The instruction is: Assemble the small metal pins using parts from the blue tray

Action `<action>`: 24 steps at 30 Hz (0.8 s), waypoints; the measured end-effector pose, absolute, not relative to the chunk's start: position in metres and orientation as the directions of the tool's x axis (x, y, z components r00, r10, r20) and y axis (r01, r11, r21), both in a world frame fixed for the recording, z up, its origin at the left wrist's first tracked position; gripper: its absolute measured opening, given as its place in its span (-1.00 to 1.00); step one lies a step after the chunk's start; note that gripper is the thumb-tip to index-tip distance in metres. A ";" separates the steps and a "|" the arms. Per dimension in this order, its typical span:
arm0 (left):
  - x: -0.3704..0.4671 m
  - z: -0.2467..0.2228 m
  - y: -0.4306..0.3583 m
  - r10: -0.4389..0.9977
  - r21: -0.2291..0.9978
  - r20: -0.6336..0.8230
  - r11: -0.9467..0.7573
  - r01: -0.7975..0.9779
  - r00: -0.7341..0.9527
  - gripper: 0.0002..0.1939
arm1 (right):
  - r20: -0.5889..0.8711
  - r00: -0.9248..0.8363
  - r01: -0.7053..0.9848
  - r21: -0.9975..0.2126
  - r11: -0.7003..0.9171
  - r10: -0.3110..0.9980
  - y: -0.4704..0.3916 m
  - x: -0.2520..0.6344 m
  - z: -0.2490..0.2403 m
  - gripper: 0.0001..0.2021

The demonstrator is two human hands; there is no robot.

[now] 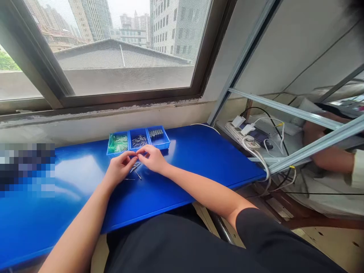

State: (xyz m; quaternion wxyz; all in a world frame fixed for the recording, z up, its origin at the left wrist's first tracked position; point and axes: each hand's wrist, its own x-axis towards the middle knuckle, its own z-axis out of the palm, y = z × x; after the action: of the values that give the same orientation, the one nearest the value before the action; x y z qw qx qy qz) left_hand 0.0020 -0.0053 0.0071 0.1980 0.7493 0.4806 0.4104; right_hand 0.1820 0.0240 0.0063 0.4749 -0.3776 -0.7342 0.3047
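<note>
A few slim metal pins (138,175) lay loose on the near side of the blue three-compartment tray (160,145), partly hidden beneath my fingers. Above them my left hand (121,165) and right hand (153,158) met at the fingertips, just this side of the tray, thumb and forefinger drawn together on each; whatever I may have had pinched there was too small to tell, so I could not say what either hand was grasping. In the tray's left compartment sat a green plastic bag (118,143), in its middle one a heap of dark metal pieces (139,141), and in its right one rows of short silvery cylinders (156,133). Under the tray spread the glossy blue worktop (193,151). Beyond the tray rose a screened window (122,76). Well to the tray's right, past a metal frame (284,106), were a power strip (253,144) with plugged-in adapters and another person's arm (321,151).
</note>
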 end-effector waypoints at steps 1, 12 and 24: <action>0.002 0.006 -0.005 0.884 0.688 0.423 -0.456 0.564 0.199 -0.74 | 0.453 -0.252 0.256 -0.821 0.510 0.855 0.024 0.182 0.006 -0.91; 0.003 0.005 -0.003 0.904 0.690 0.395 -0.410 0.597 0.164 -0.74 | 0.287 -0.300 0.053 -0.947 0.317 0.910 0.026 0.180 0.002 -0.85; 0.001 0.005 -0.002 0.908 0.663 0.392 -0.392 0.637 0.151 -0.75 | 0.363 -0.277 0.109 -0.908 0.404 0.890 0.022 0.181 0.005 -0.81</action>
State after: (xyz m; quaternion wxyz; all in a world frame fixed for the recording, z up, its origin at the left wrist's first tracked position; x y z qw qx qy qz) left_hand 0.0009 -0.0015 0.0047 0.1739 0.7383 0.5230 0.3887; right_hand 0.1813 0.0225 0.0051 0.4789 -0.3633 -0.6876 0.4074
